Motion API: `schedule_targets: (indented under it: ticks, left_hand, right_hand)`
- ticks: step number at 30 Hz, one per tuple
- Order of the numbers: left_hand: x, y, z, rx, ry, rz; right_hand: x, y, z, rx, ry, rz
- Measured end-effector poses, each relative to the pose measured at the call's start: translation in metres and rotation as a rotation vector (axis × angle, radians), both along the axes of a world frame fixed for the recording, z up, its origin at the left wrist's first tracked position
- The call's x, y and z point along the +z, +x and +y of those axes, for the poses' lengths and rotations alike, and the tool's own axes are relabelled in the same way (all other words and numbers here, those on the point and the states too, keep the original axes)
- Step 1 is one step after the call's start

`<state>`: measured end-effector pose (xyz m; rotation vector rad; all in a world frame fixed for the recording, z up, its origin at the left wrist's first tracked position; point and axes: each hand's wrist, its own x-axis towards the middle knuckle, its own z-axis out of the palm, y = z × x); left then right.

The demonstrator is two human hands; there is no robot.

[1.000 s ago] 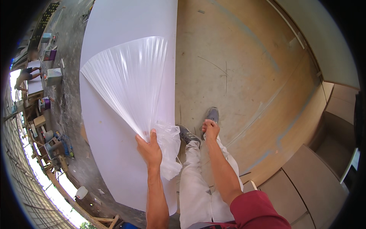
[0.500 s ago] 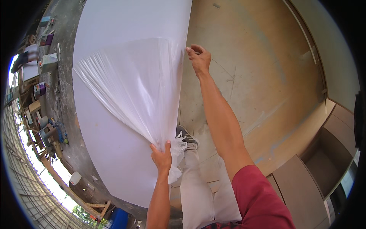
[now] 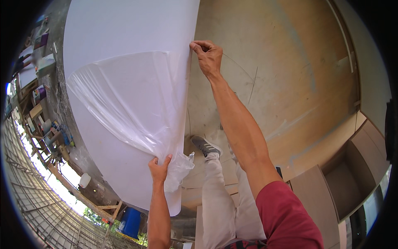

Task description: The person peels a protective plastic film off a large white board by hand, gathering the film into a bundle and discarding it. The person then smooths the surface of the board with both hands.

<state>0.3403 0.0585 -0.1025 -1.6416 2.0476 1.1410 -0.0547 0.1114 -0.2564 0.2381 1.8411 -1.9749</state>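
A large white panel (image 3: 128, 25) with a smooth face stretches from the top of the view down toward my legs. Clear plastic film (image 3: 128, 95) lies over its middle, fanned out and creased, its folds running together toward my left hand (image 3: 159, 169). That hand is closed on the gathered film, thumb up, and a crumpled tail of film hangs beside it over the panel's right edge. Farther away, my right hand (image 3: 208, 56) is at the same edge with thumb and forefinger pinched together. Whatever lies between those fingertips is too small to make out.
Brown boards with a box-like open compartment (image 3: 346, 182) stand at the lower right. A large tan surface (image 3: 290, 83) fills the right side. Tools and boxes line the left, with a blue drum (image 3: 130, 223) at the lower left. My shoe (image 3: 205, 145) is beside the panel.
My right hand has come to the panel's edge, its fingers closing into a pinch. The film near my left hand looks slacker and more crumpled. The whole view has shifted slightly.
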Motion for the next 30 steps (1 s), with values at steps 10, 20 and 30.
schedule_targets:
  ticks: [10,20,30]
  left_hand:
    - [-0.001,-0.013,-0.017,0.2,0.245,-0.1]
    - [-0.004,-0.015,-0.014,0.241,0.254,-0.14]
    - [-0.004,-0.012,-0.016,0.279,0.282,-0.136]
  right_hand:
    - [-0.016,-0.009,0.008,-0.016,0.183,0.165]
    - [-0.004,0.0,0.002,-0.193,-0.092,-0.055]
    - [0.016,-0.001,0.021,-0.3,-0.086,-0.159]
